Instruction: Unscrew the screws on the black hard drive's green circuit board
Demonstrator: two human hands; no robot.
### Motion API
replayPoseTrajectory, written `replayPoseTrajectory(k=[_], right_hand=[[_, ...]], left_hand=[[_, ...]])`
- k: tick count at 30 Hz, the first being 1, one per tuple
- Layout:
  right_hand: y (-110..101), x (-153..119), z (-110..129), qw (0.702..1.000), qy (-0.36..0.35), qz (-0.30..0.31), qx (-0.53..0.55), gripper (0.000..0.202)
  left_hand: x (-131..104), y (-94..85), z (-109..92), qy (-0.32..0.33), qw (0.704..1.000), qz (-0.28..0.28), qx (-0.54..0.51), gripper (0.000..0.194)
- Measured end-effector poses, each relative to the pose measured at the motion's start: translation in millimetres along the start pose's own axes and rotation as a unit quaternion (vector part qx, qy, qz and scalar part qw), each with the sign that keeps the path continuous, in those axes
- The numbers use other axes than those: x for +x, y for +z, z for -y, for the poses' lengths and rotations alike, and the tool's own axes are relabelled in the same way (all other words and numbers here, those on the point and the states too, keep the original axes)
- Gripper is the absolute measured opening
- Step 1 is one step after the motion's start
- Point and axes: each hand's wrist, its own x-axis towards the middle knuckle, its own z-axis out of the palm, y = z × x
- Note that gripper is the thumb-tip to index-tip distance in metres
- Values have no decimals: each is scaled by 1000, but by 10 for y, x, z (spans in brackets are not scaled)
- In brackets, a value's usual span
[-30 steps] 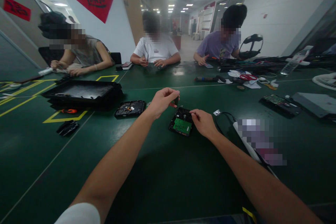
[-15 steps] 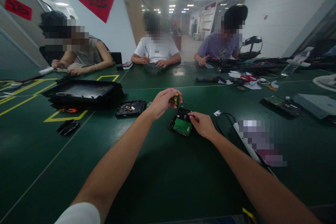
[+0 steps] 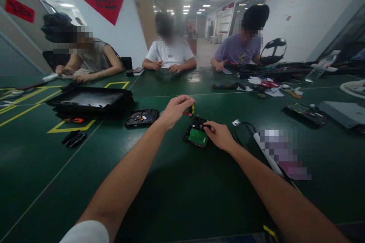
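A hard drive with a green circuit board (image 3: 199, 136) lies on the dark green table (image 3: 171, 182) in front of me. Just above its far edge, my left hand (image 3: 179, 109) is closed round a yellow and black screwdriver handle (image 3: 192, 109), much of it hidden by the fingers. At the drive's right side my right hand (image 3: 218, 133) has its fingers pinched together over the black casing; whatever is between the fingertips is too small to tell. A second hard drive (image 3: 142, 117) lies to the left of my left hand.
Black trays (image 3: 91, 100) are stacked at the left, near a black object (image 3: 74, 138). To the right are a white power strip (image 3: 268, 155), another drive (image 3: 304, 114) and a grey box (image 3: 342, 114). Three people sit across the table, near a bottle (image 3: 322, 67).
The fingers of my left hand have turned about the screwdriver handle, and less of it shows. My right fingertips have shifted slightly over the drive.
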Motion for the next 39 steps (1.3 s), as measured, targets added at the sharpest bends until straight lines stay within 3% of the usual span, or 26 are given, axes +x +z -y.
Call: replayPoseTrajectory(k=[7, 10, 16, 23, 27, 30, 39], right_hand=[[30, 7, -16, 1000, -6, -10, -18, 30], [28, -2, -17, 1000, -6, -1, -11, 31], [12, -13, 2, 1000, -8, 1, -8, 31], [12, -12, 13, 1000, -4, 6, -17, 33], [16, -5, 6, 1000, 5, 13, -17, 37], [18, 1, 1, 1000, 3, 17, -22, 38], [-5, -7, 32, 1000, -7, 16, -14, 35]], left_hand=[[-17, -29, -47, -31, 998, 39, -38, 26], [-23, -3, -31, -13, 998, 46, -31, 29], [-29, 41, -2, 6, 1000, -2, 18, 32], [-20, 25, -4, 19, 999, 39, 26, 27], [-9, 14, 22, -1, 998, 45, -34, 37], [-6, 13, 24, -11, 996, 40, -77, 33], [-9, -1, 23, 34, 999, 1, 39, 36]])
